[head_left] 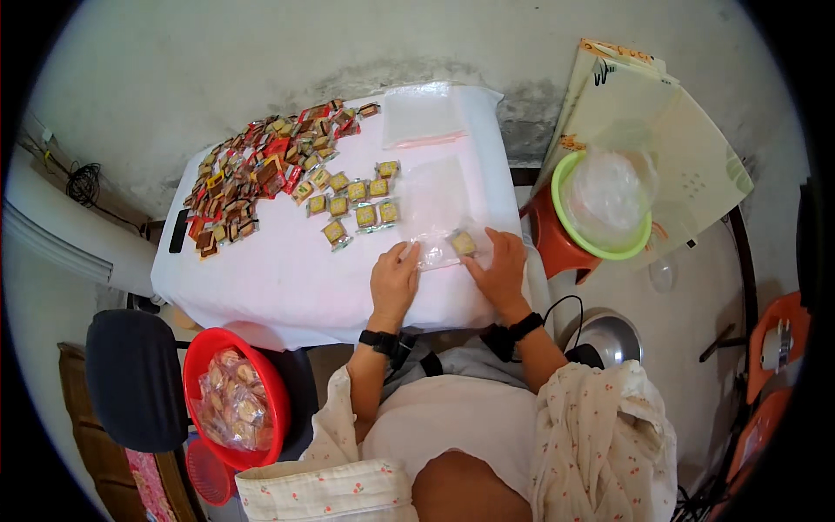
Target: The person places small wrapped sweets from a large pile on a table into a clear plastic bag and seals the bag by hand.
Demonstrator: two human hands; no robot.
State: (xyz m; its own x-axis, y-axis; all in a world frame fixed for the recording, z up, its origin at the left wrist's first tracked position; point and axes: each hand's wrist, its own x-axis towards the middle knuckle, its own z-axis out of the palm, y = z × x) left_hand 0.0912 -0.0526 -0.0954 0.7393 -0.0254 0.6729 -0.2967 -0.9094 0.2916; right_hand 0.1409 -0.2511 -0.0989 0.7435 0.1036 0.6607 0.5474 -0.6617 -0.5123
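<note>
Both hands (448, 274) flat on clear bag (432, 213)

snack packets (261, 170) on table (287, 278) left; clear bag (432, 209) right of them; basin (233, 396) below table's left.

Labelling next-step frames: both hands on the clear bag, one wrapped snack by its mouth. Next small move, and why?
Probably push the wrapped snack deeper into the clear bag. The right hand lies right beside the snack, the left hand presses on the bag's near edge, and the snack sits only at that near end. More yellow snacks lie loose on the white table.
</note>
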